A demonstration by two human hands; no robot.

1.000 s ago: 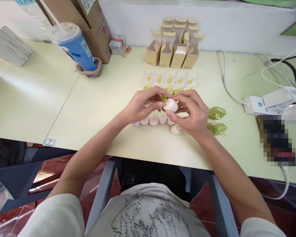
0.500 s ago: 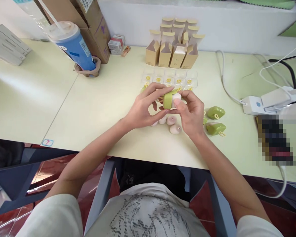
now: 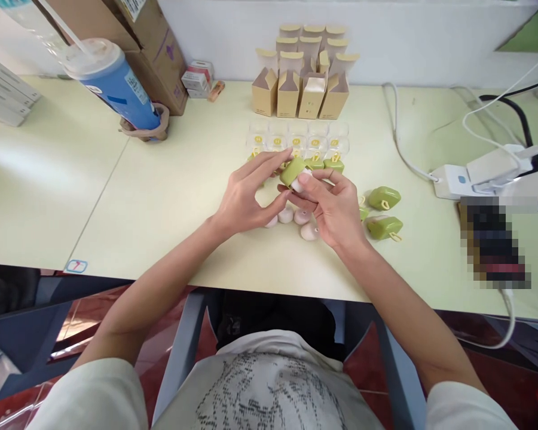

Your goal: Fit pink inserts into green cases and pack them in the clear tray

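Note:
Over the middle of the table, a small green case with a pale pinkish-white plug-like piece in its open side is between my hands. My left hand curves around the case from the left, fingertips at its top edge and thumb below. My right hand pinches the white piece and case, thumb on the white piece. Several similar pale pieces lie just below on the table, partly hidden by my hands. Behind my fingers stand several green cases with yellow loops.
Clear plastic covers with yellow marks lie in rows before open cardboard boxes. At right are more green cases, a power strip with cables and a blurred phone. A blue cup stands at left.
The green case has tilted and turned between my hands, showing more of its green outer side. My view has shifted slightly, so the table things appear a little further left.

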